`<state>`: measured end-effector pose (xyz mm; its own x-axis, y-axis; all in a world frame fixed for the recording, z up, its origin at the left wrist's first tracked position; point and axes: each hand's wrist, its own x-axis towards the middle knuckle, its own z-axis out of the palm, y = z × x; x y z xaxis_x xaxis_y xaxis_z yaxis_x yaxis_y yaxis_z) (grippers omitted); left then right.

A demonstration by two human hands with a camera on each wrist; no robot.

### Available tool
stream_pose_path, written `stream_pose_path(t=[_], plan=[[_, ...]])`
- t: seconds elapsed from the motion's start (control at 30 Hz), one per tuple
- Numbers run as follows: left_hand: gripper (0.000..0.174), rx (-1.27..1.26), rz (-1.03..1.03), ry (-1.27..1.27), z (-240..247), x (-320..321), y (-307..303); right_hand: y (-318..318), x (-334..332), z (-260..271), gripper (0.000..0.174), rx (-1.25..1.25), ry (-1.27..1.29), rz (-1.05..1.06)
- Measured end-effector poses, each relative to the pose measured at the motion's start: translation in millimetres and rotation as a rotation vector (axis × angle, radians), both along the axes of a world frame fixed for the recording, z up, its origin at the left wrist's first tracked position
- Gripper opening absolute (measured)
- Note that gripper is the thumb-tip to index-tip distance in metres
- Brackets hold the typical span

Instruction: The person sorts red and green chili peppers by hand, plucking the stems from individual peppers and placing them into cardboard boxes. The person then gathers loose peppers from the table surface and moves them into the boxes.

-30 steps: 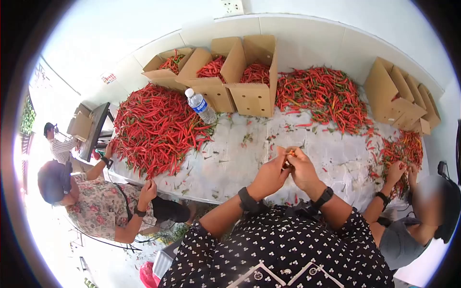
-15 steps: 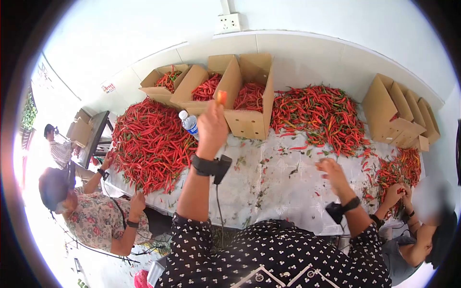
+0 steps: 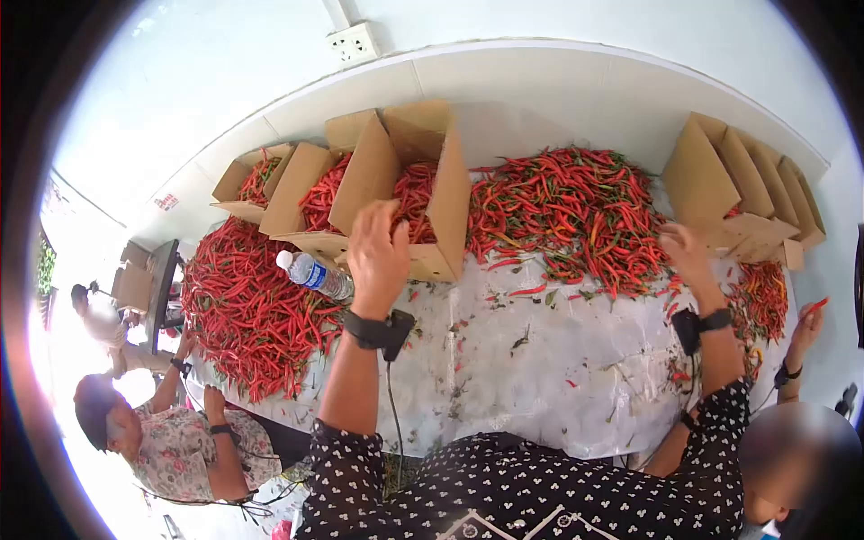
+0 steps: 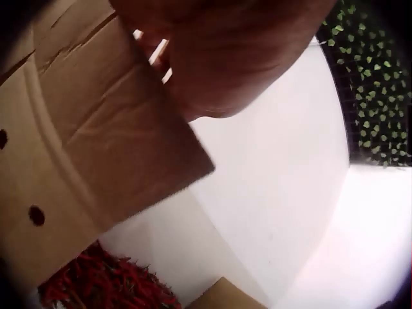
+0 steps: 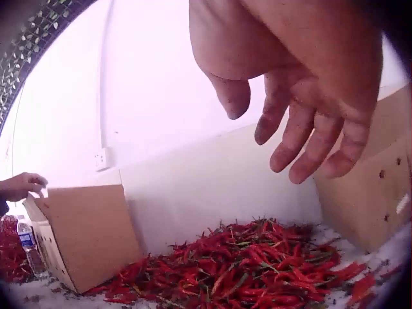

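Observation:
My left hand (image 3: 378, 256) is over the front edge of a cardboard box (image 3: 436, 261) holding red chillies (image 3: 417, 193); its fingers are spread, with nothing seen in them. In the left wrist view, a cardboard flap (image 4: 129, 141) partly covers the fingers of that hand (image 4: 238, 58). The right hand (image 3: 688, 256) hangs in the air by the right end of a loose chilli pile (image 3: 585, 216). Seen from the right wrist, this hand (image 5: 296, 77) is empty, fingers apart and loosely bent, above the pile (image 5: 244, 267).
Left of my left hand, a water bottle (image 3: 315, 274) leans by a large chilli heap (image 3: 252, 315). More boxes (image 3: 756, 189) stand at the right, near a smaller pile (image 3: 760, 301). People sit at both sides, one holding up a chilli (image 3: 817, 305). Stem scraps dot the white cover (image 3: 504, 387).
The hands were together, then parted. The left, which held up an orange-red piece, has lowered to the box and shows none; the right has moved outward and forward. The view has shifted.

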<state>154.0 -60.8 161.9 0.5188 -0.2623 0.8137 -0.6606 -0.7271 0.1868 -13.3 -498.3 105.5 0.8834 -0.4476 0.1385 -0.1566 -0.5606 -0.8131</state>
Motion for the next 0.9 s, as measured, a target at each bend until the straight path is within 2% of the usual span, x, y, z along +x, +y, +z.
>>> stream_pose_path(t=[0.07,0.13,0.17,0.2,0.27,0.3,0.37,0.4,0.5,0.57,0.6,0.63,0.7,0.73,0.77,0.83,0.9], plan=[[0.018,0.000,-0.094,0.240,-6,-4,3,21,53,-17,0.041,-0.086,0.033,0.106],[0.016,0.033,-0.093,0.292,-7,-4,13,48,113,-31,0.047,-0.255,0.097,0.208],[0.015,0.063,-0.118,0.342,-7,-1,17,65,144,-40,0.048,-0.321,0.033,0.255],[0.012,0.044,-0.134,0.283,-7,4,20,80,176,-50,0.049,-0.386,-0.035,0.297],[0.012,0.037,-0.125,0.292,-5,10,21,106,240,-65,0.053,-0.351,-0.036,0.506],[0.012,0.020,-0.135,0.299,-4,11,21,123,265,-70,0.053,-0.340,-0.039,0.531],[0.012,0.062,-0.111,0.300,0,15,20,156,310,-78,0.058,-0.556,0.135,0.488],[0.013,0.054,-0.117,0.305,2,17,19,167,329,-83,0.062,-0.530,0.244,0.524],[0.016,0.112,-0.100,0.300,3,14,22,184,354,-107,0.058,-0.561,0.382,0.503],[0.028,-0.001,0.256,0.073,-1,7,22,184,356,-125,0.057,-0.598,0.526,0.515],[0.037,-0.132,0.312,0.138,-15,0,31,180,335,-113,0.051,-0.597,0.339,0.491],[0.037,-0.129,0.326,0.145,-32,-6,39,176,325,-119,0.051,-0.595,0.341,0.507],[0.038,-0.815,0.090,0.419,-66,-15,60,158,307,-130,0.049,-0.534,0.224,0.630],[0.039,-0.758,0.220,0.440,-87,-14,74,155,291,-121,0.052,-0.510,0.264,0.664],[0.039,-0.767,0.242,0.419,-85,-16,75,153,273,-111,0.055,-0.493,0.300,0.704],[0.041,-1.286,-0.068,0.494,-81,-10,69,144,236,-120,0.050,-0.601,0.103,0.669],[0.041,-1.519,-0.429,0.562,-99,0,85,140,203,-115,0.051,-0.682,0.113,0.694]])
